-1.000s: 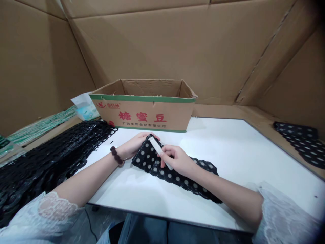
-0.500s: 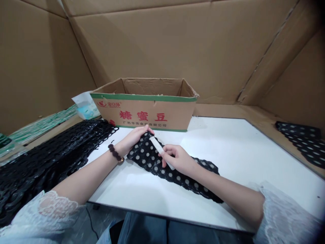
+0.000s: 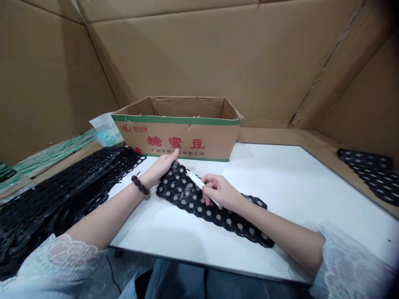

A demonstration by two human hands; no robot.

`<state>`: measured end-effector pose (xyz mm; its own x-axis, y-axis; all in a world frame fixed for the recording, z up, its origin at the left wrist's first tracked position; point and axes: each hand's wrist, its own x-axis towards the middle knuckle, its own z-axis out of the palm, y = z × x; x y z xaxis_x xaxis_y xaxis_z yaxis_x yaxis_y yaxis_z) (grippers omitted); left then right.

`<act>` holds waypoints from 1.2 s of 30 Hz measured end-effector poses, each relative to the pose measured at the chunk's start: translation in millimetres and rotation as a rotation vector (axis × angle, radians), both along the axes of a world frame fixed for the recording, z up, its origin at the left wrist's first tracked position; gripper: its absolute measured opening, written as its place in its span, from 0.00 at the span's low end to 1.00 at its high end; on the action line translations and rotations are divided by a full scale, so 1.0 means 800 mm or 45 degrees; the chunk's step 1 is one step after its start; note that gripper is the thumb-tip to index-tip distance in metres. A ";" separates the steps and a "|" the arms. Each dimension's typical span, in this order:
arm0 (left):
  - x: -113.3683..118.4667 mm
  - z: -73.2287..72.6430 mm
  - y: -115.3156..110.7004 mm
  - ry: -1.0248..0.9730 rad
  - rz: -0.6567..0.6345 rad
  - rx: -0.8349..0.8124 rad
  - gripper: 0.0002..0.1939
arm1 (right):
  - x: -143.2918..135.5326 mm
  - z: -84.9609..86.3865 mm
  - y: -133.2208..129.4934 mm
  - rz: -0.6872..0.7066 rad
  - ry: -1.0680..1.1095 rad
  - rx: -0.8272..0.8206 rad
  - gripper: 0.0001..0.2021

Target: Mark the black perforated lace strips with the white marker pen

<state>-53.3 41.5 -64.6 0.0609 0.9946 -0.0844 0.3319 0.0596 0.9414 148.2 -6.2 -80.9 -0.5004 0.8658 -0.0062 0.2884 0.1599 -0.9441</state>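
Note:
A black scalloped strip (image 3: 193, 201) with rows of pale grey round dots lies slantwise on the white board. My left hand (image 3: 162, 166) grips its far left corner, thumb on top; the other fingers are partly hidden. My right hand (image 3: 220, 192) is closed around a slim white-handled tool (image 3: 196, 181), held like a pen above the strip. The tool's front end is by the strip's upper edge, close to my left hand. Its tip is too small to make out. My right forearm passes over the strip's right part.
A cardboard box (image 3: 174, 131) with red lettering stands behind my hands. Glossy black openwork pieces (image 3: 62, 195) are heaped at left, beside green-white strands (image 3: 56, 153) and a tissue pack (image 3: 107, 133). More dotted black strips (image 3: 370, 170) lie at far right. Cardboard walls surround the board (image 3: 280, 178).
My left hand has shifted slightly left along the strip's corner. My right hand has moved a little to the right with the white tool, which now lies at a flatter angle.

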 end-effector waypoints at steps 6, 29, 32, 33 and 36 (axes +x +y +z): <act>-0.017 0.007 0.005 0.230 -0.326 0.090 0.23 | 0.000 0.000 -0.002 -0.019 -0.037 0.040 0.06; -0.020 0.018 0.005 0.565 -0.517 0.390 0.16 | 0.000 -0.003 -0.005 -0.038 -0.104 0.112 0.09; -0.011 0.021 -0.004 0.695 -0.519 0.543 0.15 | -0.001 -0.004 -0.005 -0.055 -0.127 0.143 0.10; -0.006 0.021 -0.009 0.773 -0.513 0.603 0.15 | -0.002 -0.004 -0.005 -0.070 -0.144 0.151 0.10; 0.012 0.016 -0.026 1.037 -0.481 0.763 0.15 | -0.005 -0.004 -0.004 -0.122 -0.188 0.180 0.10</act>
